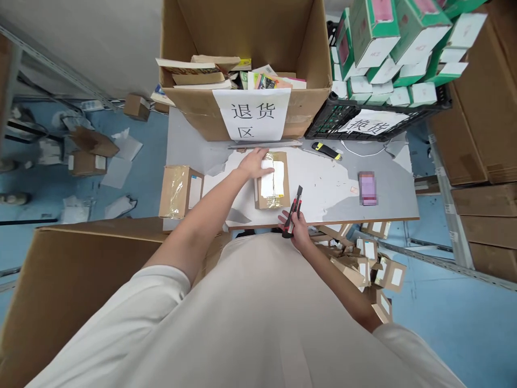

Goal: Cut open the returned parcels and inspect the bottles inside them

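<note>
On the table, a taped cardboard box [284, 186] lies with a white label on its top face. My left hand [255, 164] rests on the far left part of this box, fingers spread and thumb across the label. A red-and-black utility knife [287, 228] is in my right hand [299, 230], just off the box's near right corner. Its dark blade points up and away from me, apart from the box. Some of the right hand's fingers are hidden behind the knife handle.
Another taped box [174, 191] stands at the table's left end. Behind are a large carton [189, 116] of books and a black crate [323, 121] of green-white boxes. A yellow-black cutter [326, 151] and a purple item [368, 188] lie right. Boxes [391, 272] litter the floor.
</note>
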A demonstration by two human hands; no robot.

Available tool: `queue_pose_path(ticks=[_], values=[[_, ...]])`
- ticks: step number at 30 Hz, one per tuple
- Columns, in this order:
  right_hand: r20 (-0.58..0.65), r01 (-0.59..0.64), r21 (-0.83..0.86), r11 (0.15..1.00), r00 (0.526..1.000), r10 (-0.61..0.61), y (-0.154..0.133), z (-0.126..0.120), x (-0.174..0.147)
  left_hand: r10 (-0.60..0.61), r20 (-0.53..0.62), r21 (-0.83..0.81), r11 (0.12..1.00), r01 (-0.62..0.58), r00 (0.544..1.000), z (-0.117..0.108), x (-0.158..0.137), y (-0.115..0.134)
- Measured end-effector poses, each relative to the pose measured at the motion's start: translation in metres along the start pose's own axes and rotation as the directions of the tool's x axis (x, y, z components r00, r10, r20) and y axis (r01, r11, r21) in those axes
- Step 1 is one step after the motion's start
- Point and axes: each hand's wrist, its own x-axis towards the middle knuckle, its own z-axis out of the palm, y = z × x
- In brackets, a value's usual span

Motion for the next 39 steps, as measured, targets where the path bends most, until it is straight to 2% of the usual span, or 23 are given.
queue_pose_path(ticks=[2,4,5,7,8,9,10,12,14,16,20,27,34,39], values=[[0.008,0.052,0.049,0.997,0.999,-0.053,-0.007,0.005,0.008,-0.046,-0.029,0.002,0.999,0.046,0.999,0.000,-0.004,-0.004],[0.010,0.141,0.037,0.989,0.990,-0.142,-0.023,0.009,0.023,-0.218,-0.096,0.009,0.975,0.220,0.971,0.002,-0.024,-0.008],[0.013,0.197,0.012,0.980,0.980,-0.197,-0.033,0.011,0.032,-0.327,-0.118,0.005,0.944,0.330,0.938,0.004,-0.038,-0.009],[0.042,0.311,-0.065,0.948,0.950,-0.308,-0.053,0.014,0.052,-0.508,-0.069,-0.009,0.861,0.509,0.858,0.010,-0.069,-0.009],[0.074,0.352,-0.119,0.929,0.936,-0.345,-0.062,0.014,0.060,-0.554,-0.060,-0.011,0.832,0.555,0.830,0.014,-0.082,-0.008],[0.111,0.378,-0.177,0.909,0.925,-0.363,-0.070,0.013,0.067,-0.561,-0.095,-0.014,0.827,0.562,0.822,0.017,-0.093,-0.007],[0.147,0.389,-0.238,0.890,0.920,-0.362,-0.077,0.011,0.072,-0.526,-0.144,-0.009,0.848,0.531,0.838,0.020,-0.100,-0.005],[0.190,0.374,-0.370,0.850,0.926,-0.325,-0.087,0.002,0.074,-0.346,-0.220,0.041,0.931,0.363,0.912,0.024,-0.104,-0.003],[0.192,0.328,-0.500,0.801,0.944,-0.267,-0.091,-0.013,0.069,-0.127,-0.170,0.119,0.982,0.148,0.977,0.027,-0.098,-0.003],[0.196,0.273,-0.583,0.765,0.961,-0.193,-0.093,-0.029,0.060,-0.015,-0.070,0.167,0.986,0.026,0.997,0.029,-0.089,-0.003],[0.245,0.215,-0.606,0.766,0.966,-0.077,-0.090,-0.050,0.048,-0.025,-0.027,0.208,0.978,0.030,0.999,0.033,-0.082,-0.004],[0.321,0.172,-0.551,0.817,0.947,0.017,-0.091,-0.055,0.044,-0.051,-0.046,0.232,0.971,0.060,0.998,0.035,-0.089,-0.001],[0.369,0.195,-0.682,0.705,0.924,0.101,-0.121,-0.060,0.059,-0.088,-0.092,0.208,0.972,0.106,0.992,0.041,-0.090,0.000],[0.406,0.151,-0.707,0.691,0.887,0.222,-0.125,-0.059,0.062,-0.073,-0.052,0.185,0.979,0.081,0.996,0.041,-0.091,0.001]])
